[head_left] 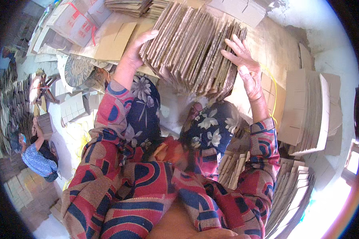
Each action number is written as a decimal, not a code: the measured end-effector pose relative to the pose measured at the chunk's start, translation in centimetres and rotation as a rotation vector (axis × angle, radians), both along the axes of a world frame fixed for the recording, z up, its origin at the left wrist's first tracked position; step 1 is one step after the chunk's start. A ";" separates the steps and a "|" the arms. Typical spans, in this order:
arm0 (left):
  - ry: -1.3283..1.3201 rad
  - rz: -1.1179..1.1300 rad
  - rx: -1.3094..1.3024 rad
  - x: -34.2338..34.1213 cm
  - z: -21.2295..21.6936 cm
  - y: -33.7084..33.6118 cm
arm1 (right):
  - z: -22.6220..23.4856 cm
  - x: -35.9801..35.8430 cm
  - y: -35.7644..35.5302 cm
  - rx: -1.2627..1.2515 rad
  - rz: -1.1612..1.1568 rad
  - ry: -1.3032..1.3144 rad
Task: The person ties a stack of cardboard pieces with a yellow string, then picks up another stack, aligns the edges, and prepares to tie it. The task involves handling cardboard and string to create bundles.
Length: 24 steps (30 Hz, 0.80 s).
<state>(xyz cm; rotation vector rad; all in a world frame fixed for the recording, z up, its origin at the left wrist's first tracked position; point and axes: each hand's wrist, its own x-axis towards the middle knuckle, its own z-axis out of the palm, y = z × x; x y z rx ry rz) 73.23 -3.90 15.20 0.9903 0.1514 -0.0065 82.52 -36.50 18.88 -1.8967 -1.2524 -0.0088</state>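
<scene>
Cardboard-filled workroom: cardboard stack (183,44) at the near edge of the desk (273,44), between left hand (135,49), grip partly hidden, and right hand (246,65), fingers spread wide; uneven side pressure could splay sheets.

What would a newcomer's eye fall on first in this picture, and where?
The thick bundle of brown cardboard sheets at the top centre, between the left hand and the right hand, stands out first. Next comes the red, blue and tan patterned garment filling the lower middle. A co-worker in blue shows at the far left.
</scene>
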 end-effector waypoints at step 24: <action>-0.218 -0.089 0.179 0.1 -0.3 -1.8 | 6.0 -1.0 10.4 -0.471 0.078 -0.674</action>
